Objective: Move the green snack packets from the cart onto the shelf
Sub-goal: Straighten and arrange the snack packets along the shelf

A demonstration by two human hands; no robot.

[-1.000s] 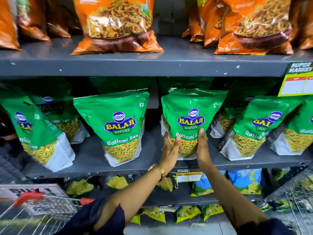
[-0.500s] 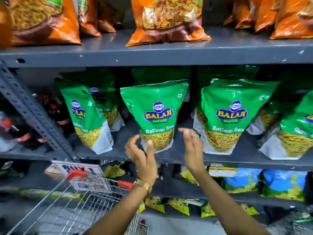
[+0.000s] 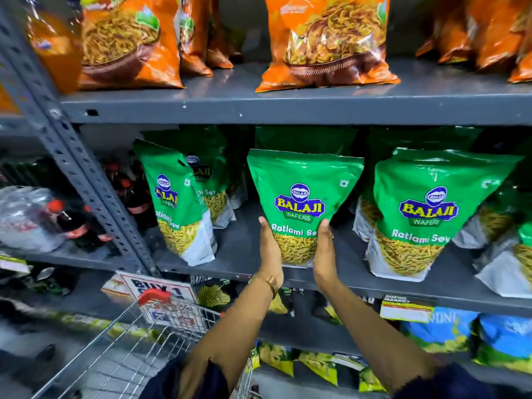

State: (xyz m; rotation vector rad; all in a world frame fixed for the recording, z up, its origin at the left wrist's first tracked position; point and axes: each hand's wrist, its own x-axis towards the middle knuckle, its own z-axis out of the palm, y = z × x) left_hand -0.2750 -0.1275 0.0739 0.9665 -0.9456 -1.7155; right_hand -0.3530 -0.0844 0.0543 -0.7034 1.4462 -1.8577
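Item: green packet (image 3: 299,203), upright on middle shelf (image 3: 244,254), long axis vertical, standing directly ahead of and between both hands. Left hand (image 3: 272,254) flat against lower left edge; right hand (image 3: 324,251) flat against lower right edge; fingers extended, palms facing, pressing packet. Both equally near. Cart (image 3: 129,341) below left hand.

I see a brightly lit store aisle, the light falling from above and in front. The middle green packet (image 3: 302,203) is sharp, its print readable, with soft white glare on its glossy top. The orange packets (image 3: 325,38) above show shiny streaks. Deep shadow fills the back of the grey shelf (image 3: 288,108). The wide lens bends the upright post (image 3: 86,180) at left, and the wire cart (image 3: 121,355) and corners smear with blur.
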